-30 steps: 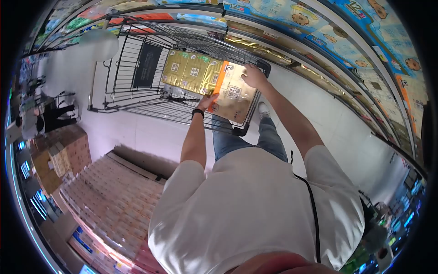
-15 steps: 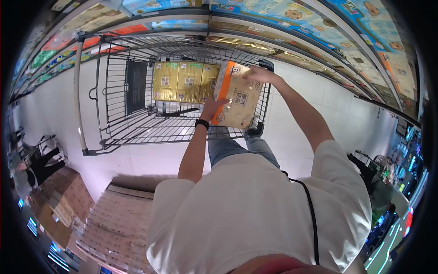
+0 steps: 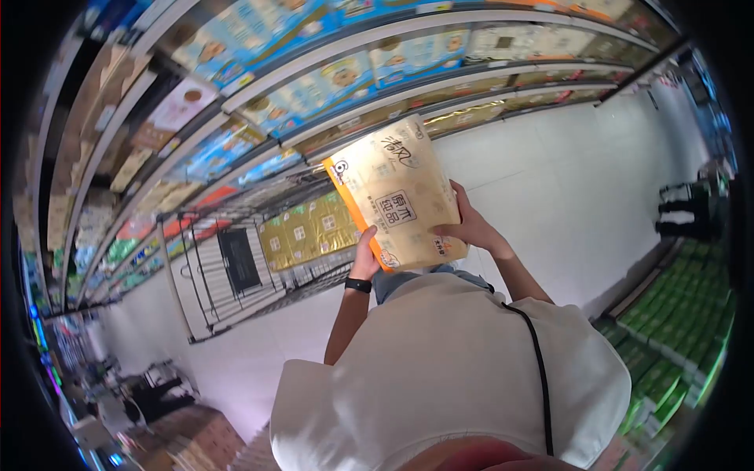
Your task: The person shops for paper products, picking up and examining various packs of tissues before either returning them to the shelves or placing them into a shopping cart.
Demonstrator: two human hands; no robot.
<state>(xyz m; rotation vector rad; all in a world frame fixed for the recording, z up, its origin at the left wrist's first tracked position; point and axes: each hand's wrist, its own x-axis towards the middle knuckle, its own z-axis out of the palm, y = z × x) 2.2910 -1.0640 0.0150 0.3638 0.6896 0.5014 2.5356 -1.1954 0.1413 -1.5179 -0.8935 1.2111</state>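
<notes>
A cream tissue pack (image 3: pixel 397 196) with an orange edge and dark printed characters is held up in front of my body, tilted, between both hands. My left hand (image 3: pixel 365 255) grips its lower left edge, a black band on the wrist. My right hand (image 3: pixel 471 224) holds the lower right side, thumb over the front. Left of the pack, the wire shopping cart (image 3: pixel 210 275) holds gold tissue packs (image 3: pixel 310 229). The held pack covers the cart's right end.
Shelves (image 3: pixel 314 74) with blue, cream and gold packs curve across the top and left. Green stacked packs (image 3: pixel 667 314) stand at the right. Cardboard boxes (image 3: pixel 196 443) are at the lower left. A pale tiled floor (image 3: pixel 542 173) shows right of the pack.
The pack has come up out of the cart toward me, its front now facing the camera. My right hand has moved from its top to its lower right side. The view has turned right.
</notes>
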